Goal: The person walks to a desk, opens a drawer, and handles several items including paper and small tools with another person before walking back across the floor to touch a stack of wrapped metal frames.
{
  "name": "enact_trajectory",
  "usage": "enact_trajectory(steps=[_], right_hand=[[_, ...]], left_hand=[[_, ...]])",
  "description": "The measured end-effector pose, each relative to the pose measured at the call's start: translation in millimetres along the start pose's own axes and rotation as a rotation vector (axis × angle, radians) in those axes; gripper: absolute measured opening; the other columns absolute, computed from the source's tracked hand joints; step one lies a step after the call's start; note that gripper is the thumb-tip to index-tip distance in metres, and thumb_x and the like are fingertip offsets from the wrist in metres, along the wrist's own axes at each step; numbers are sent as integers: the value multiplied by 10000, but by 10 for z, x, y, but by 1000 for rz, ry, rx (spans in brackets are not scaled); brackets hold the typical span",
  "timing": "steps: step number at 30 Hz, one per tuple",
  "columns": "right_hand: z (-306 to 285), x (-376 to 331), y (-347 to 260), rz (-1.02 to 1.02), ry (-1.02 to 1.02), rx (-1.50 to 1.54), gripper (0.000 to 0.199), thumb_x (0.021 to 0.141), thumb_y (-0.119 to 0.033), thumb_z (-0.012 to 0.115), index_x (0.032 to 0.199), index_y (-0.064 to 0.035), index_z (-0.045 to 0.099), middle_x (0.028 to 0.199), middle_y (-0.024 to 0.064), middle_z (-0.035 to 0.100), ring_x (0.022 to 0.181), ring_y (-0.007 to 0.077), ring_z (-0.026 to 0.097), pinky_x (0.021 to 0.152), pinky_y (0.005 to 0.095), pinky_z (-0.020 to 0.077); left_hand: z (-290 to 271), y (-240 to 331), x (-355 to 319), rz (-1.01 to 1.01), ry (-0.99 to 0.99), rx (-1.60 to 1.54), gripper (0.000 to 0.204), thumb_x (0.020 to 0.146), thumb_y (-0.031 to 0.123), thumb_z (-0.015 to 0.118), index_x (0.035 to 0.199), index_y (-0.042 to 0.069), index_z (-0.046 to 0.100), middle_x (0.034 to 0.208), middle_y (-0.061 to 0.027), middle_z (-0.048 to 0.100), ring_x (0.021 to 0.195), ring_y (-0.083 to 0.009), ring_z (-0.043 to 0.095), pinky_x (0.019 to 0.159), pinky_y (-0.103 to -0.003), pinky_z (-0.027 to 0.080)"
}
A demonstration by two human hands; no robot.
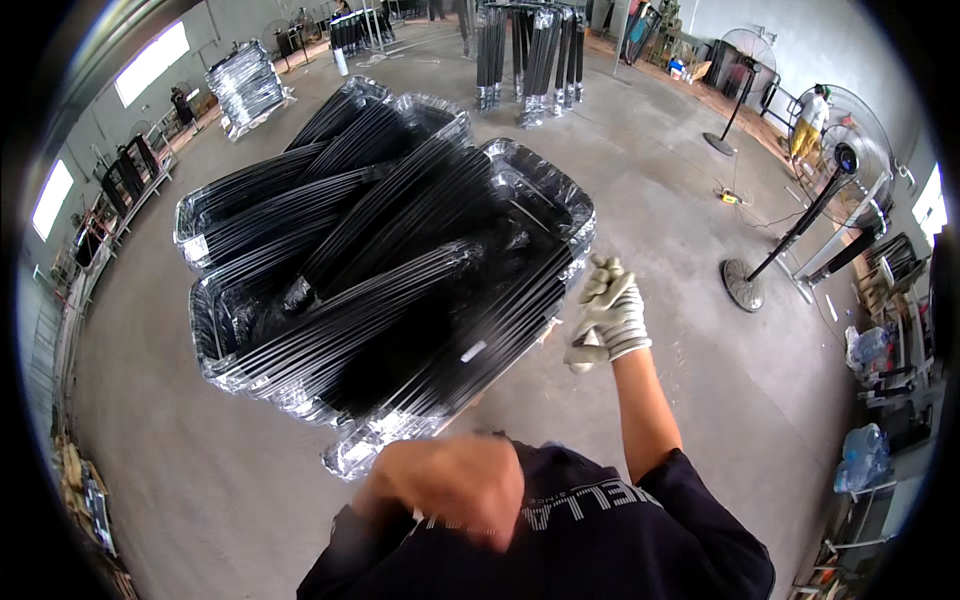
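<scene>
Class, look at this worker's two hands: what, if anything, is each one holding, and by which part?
The gloved right hand is fisted, but what it grips cannot be told. The bare left hand is blurred; no hold is visible.

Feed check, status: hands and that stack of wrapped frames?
Right hand gloved, closed at the stack's right edge. Left hand bare, blurred, near the front corner. Wrapped black frames piled high. Pedestal fan stands right.

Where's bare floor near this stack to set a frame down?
Bare concrete floor lies right of the black wrapped frame stack, between the gloved right hand and the standing fan. More lies lower left. The far end is crowded with bundles.
</scene>
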State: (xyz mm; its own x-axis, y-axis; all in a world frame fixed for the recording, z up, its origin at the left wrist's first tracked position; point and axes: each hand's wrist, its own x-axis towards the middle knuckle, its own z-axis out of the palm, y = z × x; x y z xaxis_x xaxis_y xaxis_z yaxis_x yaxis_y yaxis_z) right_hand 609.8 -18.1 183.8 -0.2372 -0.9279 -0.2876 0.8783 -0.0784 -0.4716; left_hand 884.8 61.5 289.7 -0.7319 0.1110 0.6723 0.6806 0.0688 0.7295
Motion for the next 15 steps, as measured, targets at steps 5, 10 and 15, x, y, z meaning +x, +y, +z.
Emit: enact_trajectory(steps=[5, 10, 15], right_hand=[[51, 369, 570, 236, -54, 123, 265, 848, -290, 558, 936, -40, 557, 611, -14, 506, 516, 104, 471, 469, 230, 404], [249, 602, 592, 308, -109, -23, 271, 847, -338, 562, 921, -77, 572, 610, -55, 514, 534, 70, 471, 553, 215, 389], [644, 738, 790, 460, -146, -122, 246, 853, -340, 551, 874, -97, 586, 585, -66, 507, 528, 69, 468, 552, 218, 381]], left_hand=[[-166, 359, 511, 641, -337, 11, 225, 916, 216, 445, 964, 85, 622, 1046, -89, 588, 970, -228, 545, 904, -365, 378], [-200, 234, 452, 706, -277, 241, 181, 908, 229, 467, 1007, 166, 605, 1081, 8, 563, 1022, -124, 507, 898, -290, 384], [-125, 91, 364, 696, -24, 342, 77, 873, 166, 478, 873, 161, 555, 929, 23, 515, 883, -113, 487, 787, -289, 409]])
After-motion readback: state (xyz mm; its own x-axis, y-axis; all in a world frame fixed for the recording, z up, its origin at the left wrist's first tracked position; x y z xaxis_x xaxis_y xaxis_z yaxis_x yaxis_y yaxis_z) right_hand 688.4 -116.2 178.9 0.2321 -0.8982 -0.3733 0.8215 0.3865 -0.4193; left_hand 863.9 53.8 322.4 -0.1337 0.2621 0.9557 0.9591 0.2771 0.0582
